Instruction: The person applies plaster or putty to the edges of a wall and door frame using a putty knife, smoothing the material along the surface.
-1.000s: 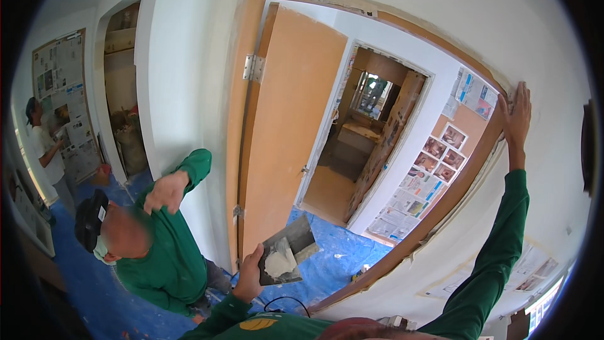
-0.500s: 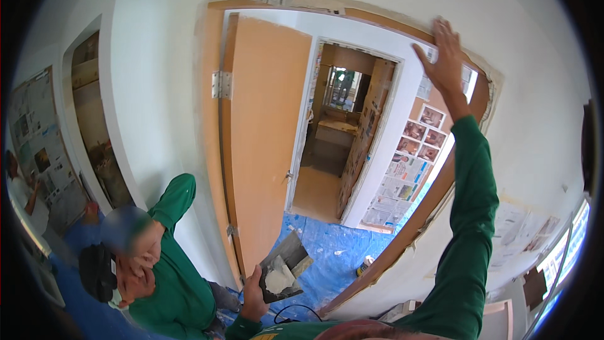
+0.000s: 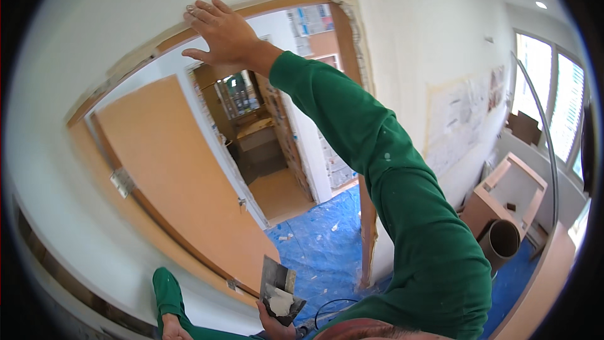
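My right hand reaches up, fingers spread, against the top of the wooden door frame and the wall edge above it. Its palm seems to hold nothing. Low in the middle, my left hand is closed on a broad putty knife with a dark, square blade. White putty lies in a lump on that blade. The handle is hidden by my fingers. Beyond both hands, a plain light-wood door stands ajar on metal hinges.
Another person's green sleeve and hand show at the lower left. Blue plastic sheeting covers the floor. To the right are a wooden cabinet frame, a rolled sheet and windows. A dark cable curls near my left hand.
The view has swung right and tilted. My right hand has moved left along the top of the frame. The other person's head has left view; my left hand keeps the putty knife.
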`<state>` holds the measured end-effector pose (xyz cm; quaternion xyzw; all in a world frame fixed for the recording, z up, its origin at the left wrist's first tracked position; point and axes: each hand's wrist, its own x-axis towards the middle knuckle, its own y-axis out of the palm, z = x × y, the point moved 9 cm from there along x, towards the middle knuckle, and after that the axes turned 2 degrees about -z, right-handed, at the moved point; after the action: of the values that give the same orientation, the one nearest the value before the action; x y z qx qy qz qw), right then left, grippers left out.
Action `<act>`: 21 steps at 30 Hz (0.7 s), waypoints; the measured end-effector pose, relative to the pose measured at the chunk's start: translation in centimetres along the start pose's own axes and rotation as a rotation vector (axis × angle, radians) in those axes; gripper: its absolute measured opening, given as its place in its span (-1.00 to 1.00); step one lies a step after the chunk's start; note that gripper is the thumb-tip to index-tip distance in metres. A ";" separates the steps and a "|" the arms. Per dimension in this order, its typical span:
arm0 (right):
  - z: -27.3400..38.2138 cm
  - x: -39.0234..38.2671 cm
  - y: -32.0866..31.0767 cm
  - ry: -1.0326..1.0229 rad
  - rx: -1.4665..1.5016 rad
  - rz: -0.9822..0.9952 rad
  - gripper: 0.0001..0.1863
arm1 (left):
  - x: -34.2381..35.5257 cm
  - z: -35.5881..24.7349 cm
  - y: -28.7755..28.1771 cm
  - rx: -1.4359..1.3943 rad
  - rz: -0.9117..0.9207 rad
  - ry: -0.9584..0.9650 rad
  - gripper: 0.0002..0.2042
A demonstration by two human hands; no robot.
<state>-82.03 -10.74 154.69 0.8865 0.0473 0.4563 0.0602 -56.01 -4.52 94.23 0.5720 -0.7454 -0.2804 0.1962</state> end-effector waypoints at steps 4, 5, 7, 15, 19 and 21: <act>-4.6 -3.6 -4.3 0.051 -0.062 0.032 -0.23 | 3.5 -15.5 -0.2 0.441 -0.152 0.940 -0.69; -6.0 -4.4 -5.5 0.058 -0.093 0.037 -0.23 | 4.2 -20.1 0.2 0.470 -0.139 1.290 -0.70; -8.2 -5.7 -6.8 0.074 -0.148 0.039 -0.24 | 4.5 -27.0 0.7 0.472 0.026 1.973 -0.71; -18.6 -11.4 -12.4 0.224 -0.411 0.131 -0.22 | 18.9 -40.3 3.0 0.881 -0.212 2.081 -0.73; -21.2 -12.9 -14.2 0.266 -0.446 0.194 -0.20 | 20.3 -42.3 5.0 1.087 -0.395 2.031 -0.60; -21.6 -13.0 -14.5 0.280 -0.413 0.236 -0.20 | 21.6 -42.4 5.4 1.144 -0.406 1.970 -0.54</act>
<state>-107.63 3.18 154.50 0.7832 -0.1425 0.5780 0.1792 -39.79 -32.48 129.55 0.6572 -0.1818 0.6391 0.3558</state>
